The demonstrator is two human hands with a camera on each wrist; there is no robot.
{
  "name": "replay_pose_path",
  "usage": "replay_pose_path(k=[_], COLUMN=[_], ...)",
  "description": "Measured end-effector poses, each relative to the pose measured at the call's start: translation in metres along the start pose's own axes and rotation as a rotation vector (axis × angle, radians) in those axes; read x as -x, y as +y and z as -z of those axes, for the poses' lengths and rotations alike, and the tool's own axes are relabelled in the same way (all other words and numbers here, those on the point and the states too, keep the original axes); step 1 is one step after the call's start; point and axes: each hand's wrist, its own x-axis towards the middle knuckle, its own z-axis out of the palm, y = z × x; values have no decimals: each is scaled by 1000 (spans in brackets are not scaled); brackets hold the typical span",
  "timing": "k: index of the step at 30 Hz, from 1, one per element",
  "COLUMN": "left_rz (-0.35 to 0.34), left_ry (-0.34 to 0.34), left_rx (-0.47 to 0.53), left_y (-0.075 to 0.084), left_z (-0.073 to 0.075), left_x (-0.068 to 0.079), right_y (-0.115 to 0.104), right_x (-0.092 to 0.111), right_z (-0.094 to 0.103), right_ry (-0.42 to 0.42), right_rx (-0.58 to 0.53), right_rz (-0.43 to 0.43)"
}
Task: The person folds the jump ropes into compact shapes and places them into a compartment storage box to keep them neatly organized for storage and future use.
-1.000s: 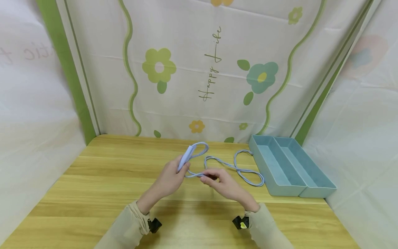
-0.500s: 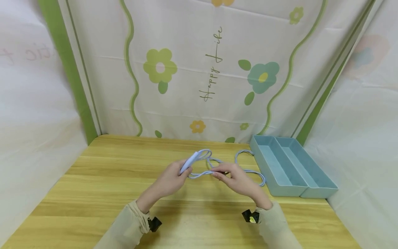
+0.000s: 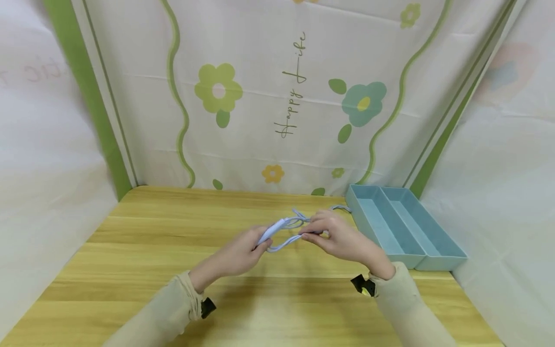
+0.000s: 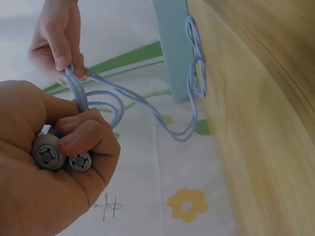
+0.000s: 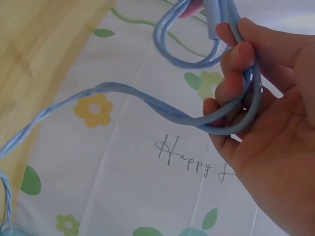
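Note:
A light blue skipping rope (image 3: pixel 284 242) is held above the wooden table (image 3: pixel 173 250). My left hand (image 3: pixel 253 246) grips its two handles (image 3: pixel 272 230) side by side; their round ends (image 4: pixel 49 156) show in the left wrist view. My right hand (image 3: pixel 315 231) pinches folded strands of the rope (image 5: pixel 147 105) just right of the handles, with loops hooked over its curled fingers (image 5: pixel 231 83). The rest of the rope (image 4: pixel 194 73) trails down to the table beside the blue tray (image 4: pixel 172 44).
A light blue two-compartment tray (image 3: pixel 440 263) sits at the table's back right, with nothing visible in it. A floral cloth backdrop (image 3: pixel 295 96) closes off the rear and sides.
My right hand has risen and moved back and right, drawing the rope off the table into folds near the handles. The left hand has tilted the handles lower.

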Motion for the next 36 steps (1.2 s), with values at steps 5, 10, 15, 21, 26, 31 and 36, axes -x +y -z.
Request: replay_pose_path(k=[5, 10, 15, 21, 26, 31, 36], left_rz=[-14, 16, 62, 99, 87, -23, -144], left_ry=[-70, -117, -141, -146, -180, -235, -220], left_rx=[-18, -33, -49, -125, -265, -442, -479], left_y=[5, 6, 5, 2, 4, 9, 5], left_z=[2, 1, 0, -1, -2, -4, -7], left_x=[3, 3, 1, -3, -6, -6, -8], right_y=[-2, -7, -12, -15, -18, -19, -15], right_x=[-1, -6, -10, -11, -14, -19, -24], right_z=[-2, -6, -8, -10, -10, -8, -6], right_ry=[56, 114, 99, 45, 3, -35, -28], right_rx=[123, 172, 191, 181, 157, 108, -1], right_rz=[5, 26, 36, 42, 80, 128, 160])
